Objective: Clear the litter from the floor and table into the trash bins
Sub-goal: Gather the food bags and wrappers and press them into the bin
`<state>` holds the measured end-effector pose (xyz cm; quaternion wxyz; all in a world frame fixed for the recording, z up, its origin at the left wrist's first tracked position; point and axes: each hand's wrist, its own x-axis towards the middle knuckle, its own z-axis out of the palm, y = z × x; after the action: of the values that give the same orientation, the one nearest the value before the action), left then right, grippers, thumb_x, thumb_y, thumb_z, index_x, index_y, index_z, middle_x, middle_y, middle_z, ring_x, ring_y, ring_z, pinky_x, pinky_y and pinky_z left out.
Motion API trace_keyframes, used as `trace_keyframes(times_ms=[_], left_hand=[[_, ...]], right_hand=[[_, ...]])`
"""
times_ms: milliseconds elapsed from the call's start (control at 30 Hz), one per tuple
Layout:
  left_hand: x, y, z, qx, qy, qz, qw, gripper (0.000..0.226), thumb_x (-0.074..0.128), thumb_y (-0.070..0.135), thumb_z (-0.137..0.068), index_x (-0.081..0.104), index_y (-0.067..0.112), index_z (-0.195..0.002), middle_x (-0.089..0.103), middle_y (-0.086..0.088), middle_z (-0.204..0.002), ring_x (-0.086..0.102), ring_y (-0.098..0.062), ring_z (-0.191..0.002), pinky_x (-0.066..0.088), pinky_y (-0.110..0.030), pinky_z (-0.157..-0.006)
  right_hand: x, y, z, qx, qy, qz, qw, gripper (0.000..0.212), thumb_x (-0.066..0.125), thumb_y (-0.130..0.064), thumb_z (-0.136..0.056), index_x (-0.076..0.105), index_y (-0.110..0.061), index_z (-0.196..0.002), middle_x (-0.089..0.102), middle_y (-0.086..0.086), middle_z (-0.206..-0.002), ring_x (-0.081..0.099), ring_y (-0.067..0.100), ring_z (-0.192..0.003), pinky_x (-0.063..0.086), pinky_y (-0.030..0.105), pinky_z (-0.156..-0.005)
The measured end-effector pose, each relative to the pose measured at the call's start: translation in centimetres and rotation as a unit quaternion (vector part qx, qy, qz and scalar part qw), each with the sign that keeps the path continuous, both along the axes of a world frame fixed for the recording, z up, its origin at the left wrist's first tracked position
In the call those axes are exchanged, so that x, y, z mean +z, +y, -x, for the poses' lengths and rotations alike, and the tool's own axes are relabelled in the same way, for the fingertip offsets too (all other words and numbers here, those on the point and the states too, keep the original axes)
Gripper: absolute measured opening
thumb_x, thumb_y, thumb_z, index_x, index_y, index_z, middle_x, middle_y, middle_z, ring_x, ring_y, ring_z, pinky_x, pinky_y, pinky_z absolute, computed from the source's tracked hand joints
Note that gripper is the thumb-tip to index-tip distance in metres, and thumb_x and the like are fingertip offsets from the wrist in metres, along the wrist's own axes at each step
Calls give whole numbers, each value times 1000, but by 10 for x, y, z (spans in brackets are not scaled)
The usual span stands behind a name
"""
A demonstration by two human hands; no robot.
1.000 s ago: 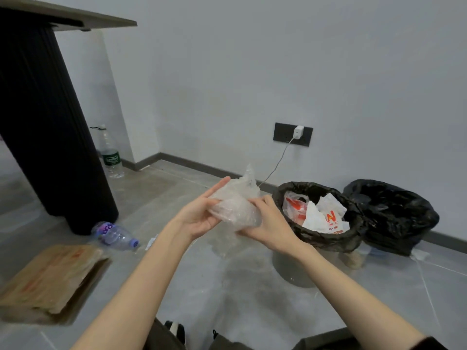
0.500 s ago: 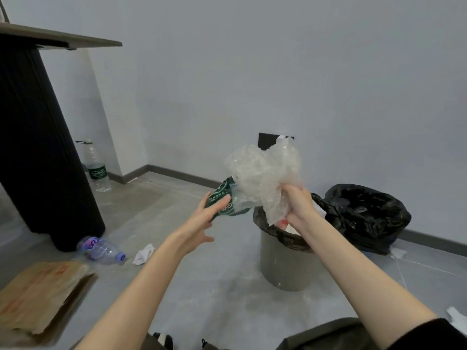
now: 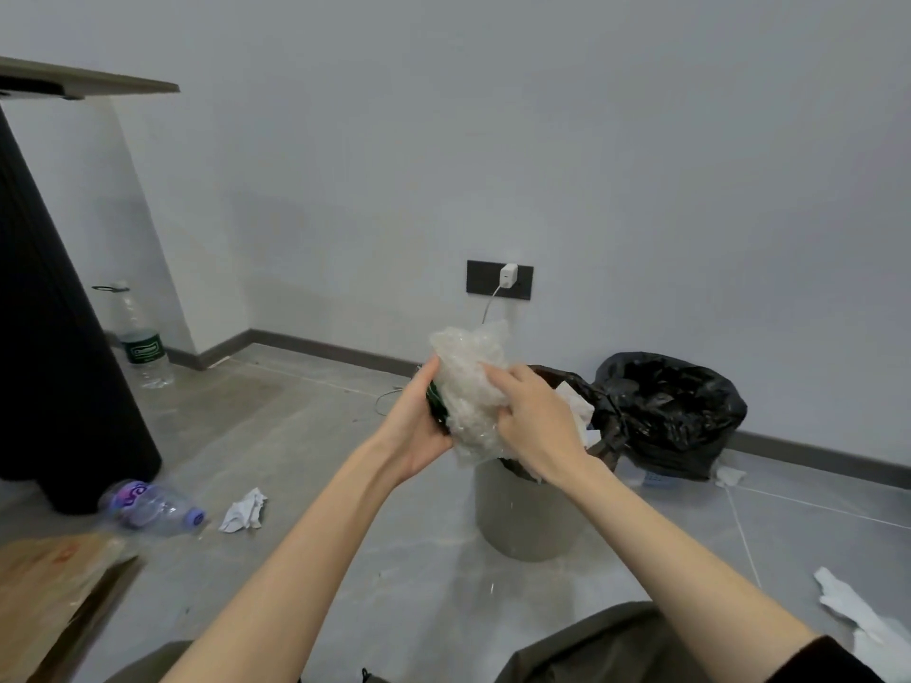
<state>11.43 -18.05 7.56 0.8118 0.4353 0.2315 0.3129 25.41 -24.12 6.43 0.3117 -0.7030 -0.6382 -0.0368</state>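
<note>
Both my hands hold a crumpled clear plastic wrap (image 3: 471, 382) in front of me, just left of and above a grey trash bin (image 3: 522, 515) lined with a black bag. My left hand (image 3: 419, 426) cups the bundle from the left, against a dark green item (image 3: 436, 405) tucked beside the wrap. My right hand (image 3: 530, 421) grips the wrap from the right with curled fingers. White paper litter shows inside the bin behind my right hand. A second bin in a black bag (image 3: 670, 411) stands to the right by the wall.
On the floor lie a purple-labelled plastic bottle (image 3: 148, 507), a crumpled white tissue (image 3: 245, 510), a brown cardboard piece (image 3: 49, 594) and white paper (image 3: 867, 623) at the right. A green-labelled bottle (image 3: 143, 342) stands by the wall. A black table leg (image 3: 54, 337) rises at the left.
The wrap has come down from high above the bin, and my two hands have closed together around it. The view has shifted slightly right.
</note>
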Motion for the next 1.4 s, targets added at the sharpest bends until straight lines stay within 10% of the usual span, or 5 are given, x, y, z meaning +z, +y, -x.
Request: trace_keyframes(times_ms=[233, 533, 800, 1000, 1400], left_hand=[[5, -2, -14, -44, -26, 3, 999, 83, 16, 72, -89, 50, 10, -133, 57, -12, -132, 53, -24, -124, 35, -41, -110], [3, 4, -33, -136, 128, -115, 976, 79, 2, 71, -88, 54, 26, -128, 64, -1, -124, 64, -13, -106, 51, -28, -80], [-9, 37, -51, -45, 231, -125, 964, 70, 13, 65, -93, 16, 26, -151, 21, -12, -156, 26, -30, -142, 21, -47, -117], [-45, 61, -70, 1, 341, -333, 879, 49, 39, 12, -100, 27, 14, -147, 37, 11, -135, 35, -10, -130, 27, -8, -89], [-131, 86, -98, -52, 471, -430, 768, 103, 51, 53, -89, -19, 6, -146, -34, -9, -151, -27, -23, -142, -6, -38, -118]], right_hand=[[7, -11, -9, 90, 67, 60, 992, 70, 64, -38, -80, 33, -29, -143, 39, 1, -131, 29, 16, -123, 29, 29, -104], [-4, -14, -25, 25, 125, -48, 991, 26, 67, -19, -71, 51, -22, -91, 46, -12, -62, 45, 9, -60, 37, 20, -58], [1, 0, -87, -130, 131, -70, 980, 36, 65, -25, -81, 56, -21, -116, 65, 0, -86, 63, 23, -78, 49, 34, -67], [-16, 43, -115, -161, -47, 32, 985, 42, 55, -13, -85, 48, -19, -126, 55, 9, -108, 40, 31, -109, 35, 32, -67], [-102, 117, -125, -66, -95, 446, 887, 74, 44, -42, -94, -1, -34, -152, -22, 3, -159, -10, 33, -147, 3, 54, -119]])
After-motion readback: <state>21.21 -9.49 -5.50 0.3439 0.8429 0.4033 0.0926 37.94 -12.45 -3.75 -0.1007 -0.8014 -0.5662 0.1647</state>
